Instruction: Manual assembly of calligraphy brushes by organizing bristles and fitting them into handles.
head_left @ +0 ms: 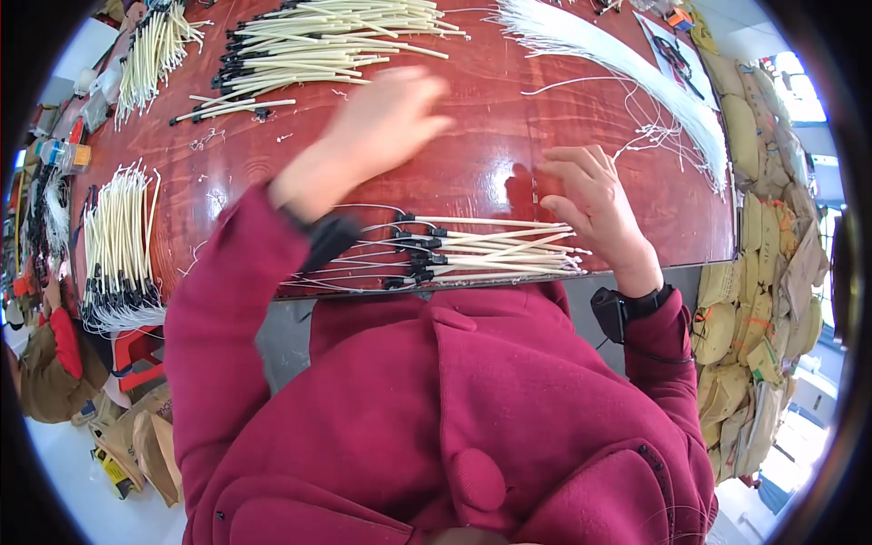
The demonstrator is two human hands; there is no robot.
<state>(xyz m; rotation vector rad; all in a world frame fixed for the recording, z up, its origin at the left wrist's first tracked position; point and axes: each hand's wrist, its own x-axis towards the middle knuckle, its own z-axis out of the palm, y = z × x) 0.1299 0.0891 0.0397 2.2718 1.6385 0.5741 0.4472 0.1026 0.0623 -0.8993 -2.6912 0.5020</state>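
My left hand (pixel 386 118) is over the middle of the table, just below a large pile of cream tubes with black end pieces (pixel 336 41). Motion smears its fingers, so whether they hold anything is unclear. Farther right, my right hand (pixel 595 195) hovers with curved fingers, its thumb apart, and nothing visible in it. Below both hands, at the near table edge, lies a small bundle of cream tubes (pixel 504 250). Black connectors (pixel 422 254) cap its left ends, and thin white cords trail from them to the left.
The glossy red table (pixel 481 118) also bears a long hank of white cords (pixel 618 59) at the far right. More tube bundles lie at the left (pixel 123 227) and far left (pixel 154 59). Stacked sacks (pixel 763 245) line the right side. Another person's red sleeve (pixel 65 341) shows at the left.
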